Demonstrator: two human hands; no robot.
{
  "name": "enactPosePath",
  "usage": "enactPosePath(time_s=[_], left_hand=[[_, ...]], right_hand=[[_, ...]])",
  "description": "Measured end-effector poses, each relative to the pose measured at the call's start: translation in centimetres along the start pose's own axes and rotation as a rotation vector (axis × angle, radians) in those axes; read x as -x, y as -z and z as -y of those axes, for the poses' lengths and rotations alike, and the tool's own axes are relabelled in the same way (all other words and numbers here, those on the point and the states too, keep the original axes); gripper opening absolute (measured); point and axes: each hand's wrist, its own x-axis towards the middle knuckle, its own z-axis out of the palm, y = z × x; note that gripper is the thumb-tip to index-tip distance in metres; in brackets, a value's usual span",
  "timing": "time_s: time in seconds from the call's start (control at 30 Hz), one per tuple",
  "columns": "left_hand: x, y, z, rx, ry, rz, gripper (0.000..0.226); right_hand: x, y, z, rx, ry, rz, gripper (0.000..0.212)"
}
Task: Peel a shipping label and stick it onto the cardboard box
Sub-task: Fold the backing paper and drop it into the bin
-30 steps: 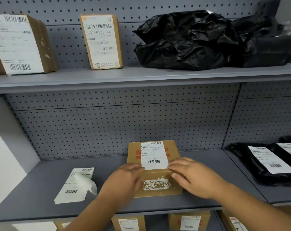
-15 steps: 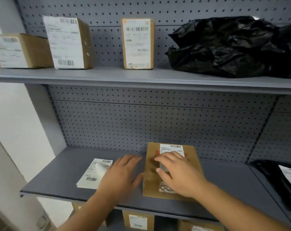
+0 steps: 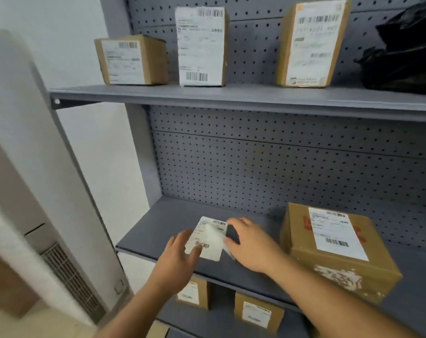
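Note:
A cardboard box point(image 3: 338, 262) stands on the grey middle shelf point(image 3: 158, 223) at the right, with a white shipping label point(image 3: 334, 231) stuck flat on its top. To its left lies a small stack of label sheets point(image 3: 208, 237) with a curled-up flap in the middle. My left hand point(image 3: 180, 254) rests on the stack's near left corner, fingers spread. My right hand point(image 3: 253, 242) touches the stack's right edge with thumb and fingertips; whether it pinches the flap is unclear.
Three labelled cardboard boxes point(image 3: 202, 45) stand on the upper shelf, with black plastic bags point(image 3: 402, 52) at the right. More labelled boxes point(image 3: 258, 311) sit on the shelf below. A white wall and a floor vent point(image 3: 70, 279) are at the left.
Both hands have left the cardboard box and moved left to the stack of label sheets. The view has swung left, so the box now sits at the right.

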Motion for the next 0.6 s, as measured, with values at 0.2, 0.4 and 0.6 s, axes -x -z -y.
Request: enactPosePath(time_s=[0.2, 0.4, 0.6], left_hand=[[0.0, 2.7, 4.5, 0.009, 0.06, 0.018, 0.062], [0.0, 4.3, 7.7, 0.023, 0.084, 0.022, 0.058], [-0.8, 5.0, 9.4, 0.042, 0.08, 0.036, 0.054]], right_hand=[[-4.6, -5.2, 0.4, -0.038, -0.19, 0.046, 0.056], [-6.2, -8.4, -0.3, 0.003, -0.28, 0.027, 0.041], [-6.8, -8.7, -1.3, -0.039, -0.337, -0.101, 0.025]])
